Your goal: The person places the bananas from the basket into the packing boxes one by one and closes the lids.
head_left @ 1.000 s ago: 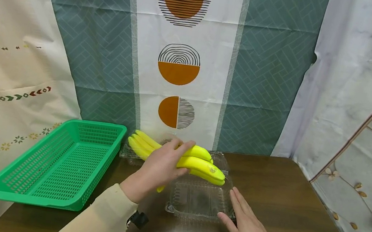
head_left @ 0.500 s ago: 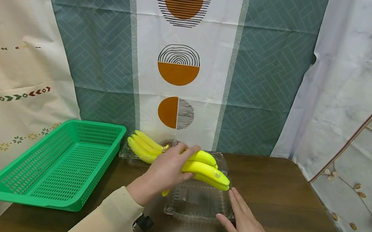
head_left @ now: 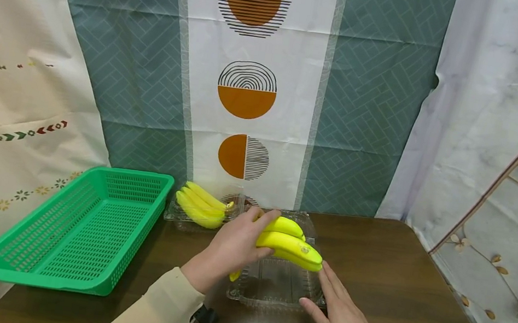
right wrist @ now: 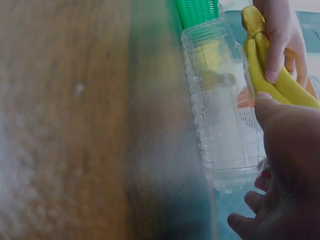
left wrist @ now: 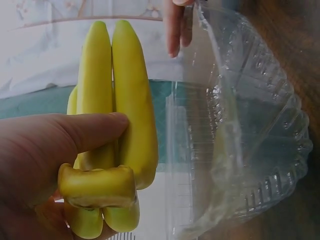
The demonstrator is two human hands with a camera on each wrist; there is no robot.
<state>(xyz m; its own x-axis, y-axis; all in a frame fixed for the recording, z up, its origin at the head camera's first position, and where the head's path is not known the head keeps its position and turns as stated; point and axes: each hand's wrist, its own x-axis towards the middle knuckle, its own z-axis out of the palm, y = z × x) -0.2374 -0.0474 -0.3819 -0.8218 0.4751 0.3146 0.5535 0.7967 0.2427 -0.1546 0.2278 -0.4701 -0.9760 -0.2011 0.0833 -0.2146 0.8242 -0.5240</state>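
Observation:
My left hand (head_left: 240, 241) grips a bunch of yellow bananas (head_left: 294, 248) near the stem end. In the left wrist view the thumb lies across the bananas (left wrist: 132, 100), whose tips point away. The bunch hangs over a clear plastic clamshell box (head_left: 264, 298), which stands on the table with its lid side toward the back. My right hand (head_left: 346, 320) is at the box's right side, its fingers extended along the edge. In the right wrist view the right thumb (right wrist: 267, 110) overlaps the bananas, with the clear box (right wrist: 225, 145) beside it.
A green plastic basket (head_left: 43, 281) stands at the left. Behind, a second bunch of bananas (head_left: 200, 208) lies on another clear box (head_left: 176, 216). The brown wooden table (head_left: 387, 273) extends to the right, and a patterned curtain (head_left: 372, 100) hangs at its back edge.
My left hand has carried the bananas to the right and a little down, toward my right fingertips. More of the rear bunch now shows. My right hand has hardly moved.

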